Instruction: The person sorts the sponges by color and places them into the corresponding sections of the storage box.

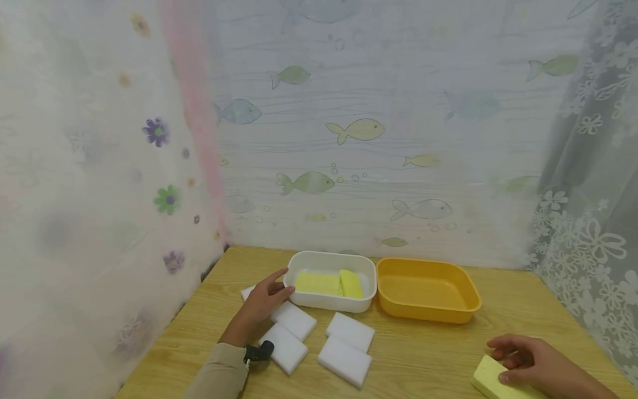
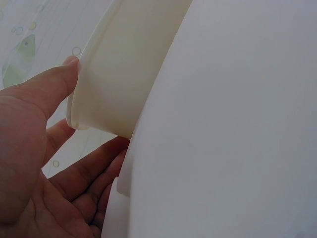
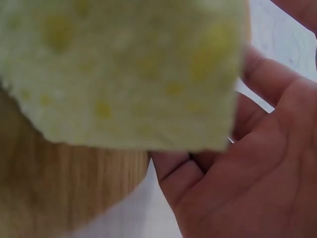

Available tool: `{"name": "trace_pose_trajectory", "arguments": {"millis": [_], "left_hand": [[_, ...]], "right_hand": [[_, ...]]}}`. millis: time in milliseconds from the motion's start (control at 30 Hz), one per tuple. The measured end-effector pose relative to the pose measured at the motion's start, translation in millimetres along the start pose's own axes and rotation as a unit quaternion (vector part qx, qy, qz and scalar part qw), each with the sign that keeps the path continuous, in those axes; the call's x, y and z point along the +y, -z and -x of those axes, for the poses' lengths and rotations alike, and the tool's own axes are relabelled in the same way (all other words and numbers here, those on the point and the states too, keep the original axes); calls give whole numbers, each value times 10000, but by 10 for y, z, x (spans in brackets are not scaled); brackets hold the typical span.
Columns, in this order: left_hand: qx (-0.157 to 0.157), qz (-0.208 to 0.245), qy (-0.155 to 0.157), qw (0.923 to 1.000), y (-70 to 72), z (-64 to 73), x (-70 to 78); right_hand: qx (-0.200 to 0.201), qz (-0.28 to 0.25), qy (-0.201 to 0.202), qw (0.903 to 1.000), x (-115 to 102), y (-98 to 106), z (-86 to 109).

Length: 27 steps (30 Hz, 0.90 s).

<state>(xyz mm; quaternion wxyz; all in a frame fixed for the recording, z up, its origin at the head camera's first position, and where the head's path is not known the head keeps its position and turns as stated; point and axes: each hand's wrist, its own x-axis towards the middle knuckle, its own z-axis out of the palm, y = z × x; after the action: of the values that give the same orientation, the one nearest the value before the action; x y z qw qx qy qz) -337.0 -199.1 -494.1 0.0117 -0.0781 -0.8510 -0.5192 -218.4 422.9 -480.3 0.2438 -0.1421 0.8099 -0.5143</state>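
A yellow sponge (image 1: 488, 378) sits at the lower right of the head view, held between the thumb and fingers of the right hand (image 1: 530, 363). The left hand (image 1: 266, 299), thumb and fingers spread, touches the left end of a white plastic tub (image 1: 329, 303) at centre, where two yellow sponges (image 1: 319, 284) lie. White sponges (image 1: 345, 360) lie below it; an orange plastic tub (image 1: 428, 314) stands just right, on the wooden table (image 1: 413, 360).

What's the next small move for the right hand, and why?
Probably lift the yellow sponge toward the white bin: the right hand already holds it, two yellow pieces sit inside that bin, and the left hand touches its rim.
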Motion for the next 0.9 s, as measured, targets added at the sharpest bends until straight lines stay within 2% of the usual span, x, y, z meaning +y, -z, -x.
{"name": "trace_pose_trajectory", "arguments": {"millis": [100, 233, 467, 667, 900], "left_hand": [[16, -7, 4, 10000, 3, 4, 14], [-30, 15, -4, 10000, 10, 10, 23], [-23, 4, -24, 10000, 2, -2, 0], [15, -87, 33, 10000, 9, 3, 9], [-36, -75, 29, 10000, -3, -29, -50]], "right_hand": [[70, 204, 89, 9997, -20, -28, -51], [-36, 250, 487, 9985, -47, -87, -136], [68, 866, 1131, 9898, -37, -147, -283], [5, 876, 1034, 9908, -100, -226, -424], [-64, 1035, 1179, 9876, -204, -338, -592]]}}
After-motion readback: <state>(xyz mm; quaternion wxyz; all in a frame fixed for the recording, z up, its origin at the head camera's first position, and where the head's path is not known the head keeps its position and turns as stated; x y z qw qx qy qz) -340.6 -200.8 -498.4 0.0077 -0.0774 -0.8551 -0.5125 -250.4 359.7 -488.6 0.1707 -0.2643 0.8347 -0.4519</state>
